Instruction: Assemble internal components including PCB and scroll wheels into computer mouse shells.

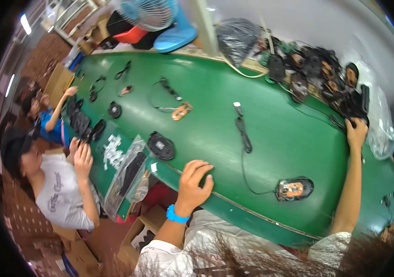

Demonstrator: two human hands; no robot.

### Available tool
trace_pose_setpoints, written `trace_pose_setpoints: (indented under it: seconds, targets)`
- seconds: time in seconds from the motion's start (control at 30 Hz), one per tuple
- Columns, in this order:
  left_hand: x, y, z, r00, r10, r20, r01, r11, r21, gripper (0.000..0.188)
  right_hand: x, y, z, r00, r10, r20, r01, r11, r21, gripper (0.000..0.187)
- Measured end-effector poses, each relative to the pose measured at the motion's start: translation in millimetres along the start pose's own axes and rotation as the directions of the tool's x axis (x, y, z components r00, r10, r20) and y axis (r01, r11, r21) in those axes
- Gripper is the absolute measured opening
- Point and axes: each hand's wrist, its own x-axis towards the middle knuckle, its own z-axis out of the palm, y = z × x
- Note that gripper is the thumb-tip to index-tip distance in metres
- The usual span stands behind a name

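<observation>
Nearest the lens, the left hand [196, 180] lies palm-down on the near edge of the green desk [275, 134], a blue wristband [175, 215] on the forearm; its fingers [201, 167] are spread and curled loosely over the rim, holding nothing. From that hand, an opened computer mouse [294, 189] sits at about three o'clock, its top shell off and an orange circuit board showing inside a dark oval base. Its black cable [244, 138] runs off toward eleven o'clock, looping up the desk to a small pale plug.

Far out at two o'clock from the mouse, the right hand [356, 133] stretches to the foot of a heap of dark mouse parts and cables [326, 78]. Its fingers close down on a black piece at the heap's edge, though whether they truly grip it is hard to tell at this size. My judgement: the reach is long, so bracing on the left hand as shown steadies the body; lifting one piece cleanly, without dragging tangled cords, would seem the careful way.

At nine o'clock from the left hand lies a black mouse shell [161, 146], and beside it a clear plastic bag [127, 177]. Beyond, another person [58, 184] in a grey shirt works at the desk end.
</observation>
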Motion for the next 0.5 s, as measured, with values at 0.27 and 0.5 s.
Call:
trace_pose_setpoints:
  seconds: [0.27,0.5]
  targets:
    - [-6,0,-10,0.996,-0.052,-0.077,0.044,0.994,-0.102,0.025,10,15,18,0.983,-0.175,-0.054,0.180,0.980,0.090,0.042]
    - [9,-46,-72,0.998,0.011,-0.066,-0.002,0.992,0.124,0.061,-88,-66,-69,0.922,-0.386,-0.008,0.380,0.905,0.193,0.051]
